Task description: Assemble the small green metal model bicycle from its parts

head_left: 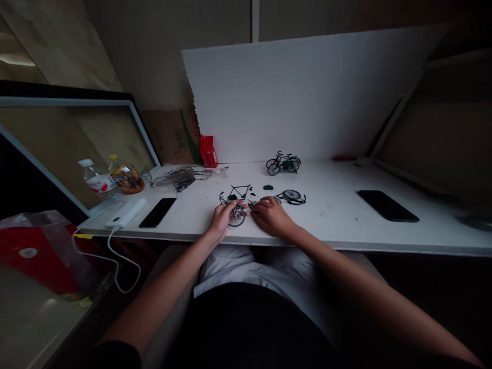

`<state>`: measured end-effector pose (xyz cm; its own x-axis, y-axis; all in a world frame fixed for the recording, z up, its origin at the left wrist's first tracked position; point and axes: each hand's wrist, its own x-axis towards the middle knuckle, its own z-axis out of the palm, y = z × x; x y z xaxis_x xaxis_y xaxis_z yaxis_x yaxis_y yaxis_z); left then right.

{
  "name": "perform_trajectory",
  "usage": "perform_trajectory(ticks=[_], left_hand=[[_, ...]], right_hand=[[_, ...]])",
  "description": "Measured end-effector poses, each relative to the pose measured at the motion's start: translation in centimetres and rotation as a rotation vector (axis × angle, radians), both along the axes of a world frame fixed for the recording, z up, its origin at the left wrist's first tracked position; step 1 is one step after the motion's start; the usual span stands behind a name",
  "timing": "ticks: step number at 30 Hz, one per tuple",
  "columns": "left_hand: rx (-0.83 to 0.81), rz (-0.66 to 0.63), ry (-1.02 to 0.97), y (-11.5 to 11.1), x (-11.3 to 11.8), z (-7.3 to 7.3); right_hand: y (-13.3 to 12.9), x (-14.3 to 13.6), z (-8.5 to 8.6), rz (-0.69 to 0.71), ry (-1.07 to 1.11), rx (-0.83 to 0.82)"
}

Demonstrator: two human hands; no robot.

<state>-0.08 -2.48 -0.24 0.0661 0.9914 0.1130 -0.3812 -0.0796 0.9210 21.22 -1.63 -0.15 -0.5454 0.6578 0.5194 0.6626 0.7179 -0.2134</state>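
My left hand (222, 220) is closed on a small model bicycle wheel (237, 216) with handlebars and fork attached, near the table's front edge. Just right of it, my right hand (272, 216) rests palm down over small dark parts, its fingers bent; what lies under the fingertips is too small to tell. A thin dark bicycle frame (240, 191) lies behind my left hand. Beyond my right hand are a small green part (268, 187) and another wheel (291, 195) beside a curved black piece. Farther back stand assembled model bicycles (283, 163).
The white table (330, 225) holds a phone (158, 212) and a white power bank (126, 213) with a cable at left, and another phone (387, 206) at right. Bottles (100, 180), plastic-wrapped parts (180, 178) and a red box (208, 151) stand or lie at back left.
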Motion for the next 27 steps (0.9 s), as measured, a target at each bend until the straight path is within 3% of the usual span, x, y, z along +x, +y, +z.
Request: perform_trajectory(ticks=[12,17,20,27], left_hand=[[-0.001,0.003,0.017,0.1,-0.1,-0.4],[0.025,-0.003,0.040,-0.1,-0.1,-0.3],[0.024,-0.023,0.062,-0.3,-0.1,-0.1],[0.012,-0.019,0.062,-0.4,0.0,0.1]], right_hand=[[1.6,2.1,-0.1,-0.143,0.060,-0.079],[1.4,2.0,0.1,-0.217,0.040,0.012],[1.5,2.0,0.1,-0.230,0.175,0.037],[1.8,2.0,0.2,-0.075,0.531,-0.055]])
